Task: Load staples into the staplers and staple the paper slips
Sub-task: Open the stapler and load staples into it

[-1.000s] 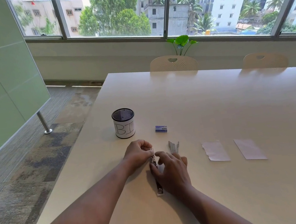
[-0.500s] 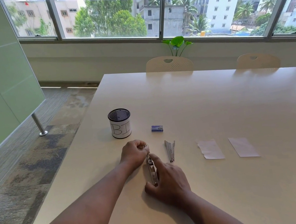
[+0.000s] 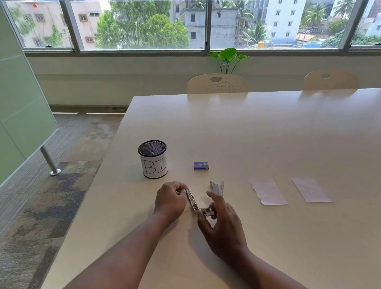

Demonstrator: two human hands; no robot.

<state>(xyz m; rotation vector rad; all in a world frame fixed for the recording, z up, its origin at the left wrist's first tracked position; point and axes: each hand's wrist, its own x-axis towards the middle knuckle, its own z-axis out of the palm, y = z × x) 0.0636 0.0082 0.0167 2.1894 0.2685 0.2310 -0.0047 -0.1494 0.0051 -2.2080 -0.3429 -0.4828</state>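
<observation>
- Readable writing: the letters "BI", hand-drawn on the white paper wrapped round a black mesh cup, which stands beyond the hands.
- The left hand curls its fingers round the far end of a small metal stapler, swung open into an L.
- The right hand pinches the stapler's near end between thumb and fingers.
- A second stapler, silvery, lies just past the right fingertips.
- A small blue staple box sits farther off; its print is too small to read.
- Two white paper slips lie right of the grip on the smooth pale table, the nearer one ragged-edged.
</observation>
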